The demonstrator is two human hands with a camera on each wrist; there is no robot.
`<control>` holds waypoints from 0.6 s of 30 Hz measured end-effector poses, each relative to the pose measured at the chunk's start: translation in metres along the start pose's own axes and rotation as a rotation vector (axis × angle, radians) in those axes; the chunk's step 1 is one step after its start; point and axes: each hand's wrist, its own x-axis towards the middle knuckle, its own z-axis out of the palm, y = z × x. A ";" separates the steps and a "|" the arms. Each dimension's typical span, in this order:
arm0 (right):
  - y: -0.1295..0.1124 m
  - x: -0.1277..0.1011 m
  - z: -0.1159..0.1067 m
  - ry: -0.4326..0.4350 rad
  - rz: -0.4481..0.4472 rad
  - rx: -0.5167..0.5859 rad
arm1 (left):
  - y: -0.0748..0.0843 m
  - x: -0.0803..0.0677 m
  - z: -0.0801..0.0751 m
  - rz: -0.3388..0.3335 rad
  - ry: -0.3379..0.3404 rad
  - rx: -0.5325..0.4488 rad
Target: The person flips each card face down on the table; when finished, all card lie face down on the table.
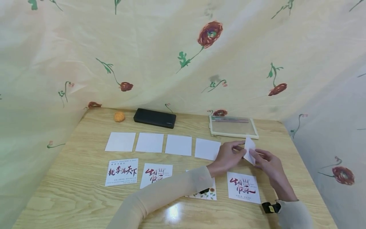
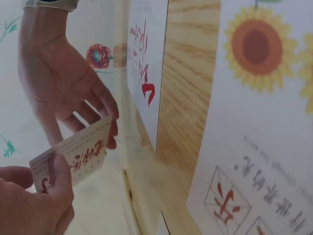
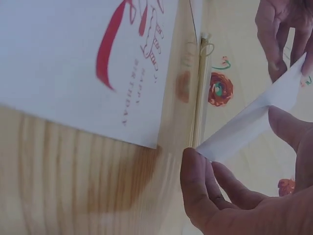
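A small white card (image 1: pixel 249 144) stands tilted between both hands, above the right side of the table. My left hand (image 1: pixel 228 156) pinches it from the left; in the left wrist view its thumb (image 2: pixel 59 171) lies on the printed face, which bears red writing. My right hand (image 1: pixel 266 163) holds the opposite end, its thumb (image 3: pixel 288 125) against the plain white face in the right wrist view. Below the hands lies a printed birthday card (image 1: pixel 244 187). My left forearm partly covers a sunflower card (image 1: pixel 210 195), which shows closer in the left wrist view.
Several plain white cards (image 1: pixel 178 145) form a row behind. Other printed cards (image 1: pixel 121 173) lie at the front left. Along the back are an orange crumpled ball (image 1: pixel 119 116), a black case (image 1: pixel 154 118) and a clear white-edged pouch (image 1: pixel 234 128). Flowered cloth (image 1: pixel 160 63) hangs behind the table.
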 end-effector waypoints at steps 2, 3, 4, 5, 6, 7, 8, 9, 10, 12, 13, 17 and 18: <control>0.002 0.001 0.000 0.034 0.011 -0.011 | -0.001 0.002 -0.004 0.024 0.036 0.013; 0.003 0.002 0.000 0.047 0.013 -0.016 | -0.001 0.003 -0.006 0.033 0.054 0.023; 0.003 0.002 0.001 0.059 0.014 -0.022 | -0.001 0.003 -0.008 0.038 0.069 0.031; 0.004 0.002 0.001 0.069 0.015 -0.024 | -0.001 0.004 -0.011 0.040 0.081 0.034; 0.005 0.003 0.001 0.079 0.014 -0.027 | -0.001 0.005 -0.013 0.037 0.090 0.034; 0.005 0.003 0.001 0.088 0.013 -0.028 | -0.001 0.005 -0.014 0.034 0.094 0.035; 0.005 0.003 0.001 0.095 0.011 -0.029 | -0.002 0.006 -0.016 0.030 0.094 0.038; 0.006 0.003 0.000 0.099 0.006 -0.034 | -0.002 0.006 -0.017 0.023 0.091 0.039; 0.006 0.003 0.000 0.104 0.001 -0.039 | -0.002 0.006 -0.019 0.014 0.086 0.044; 0.007 0.004 0.000 0.112 -0.007 -0.052 | -0.002 0.006 -0.021 0.001 0.076 0.065; 0.007 0.004 0.000 0.117 -0.010 -0.060 | -0.003 0.006 -0.022 -0.001 0.068 0.082; 0.007 0.006 0.000 0.137 -0.017 -0.093 | -0.003 0.006 -0.026 0.027 0.019 0.158; 0.007 0.006 0.000 0.140 -0.018 -0.103 | -0.004 0.006 -0.027 0.037 0.006 0.176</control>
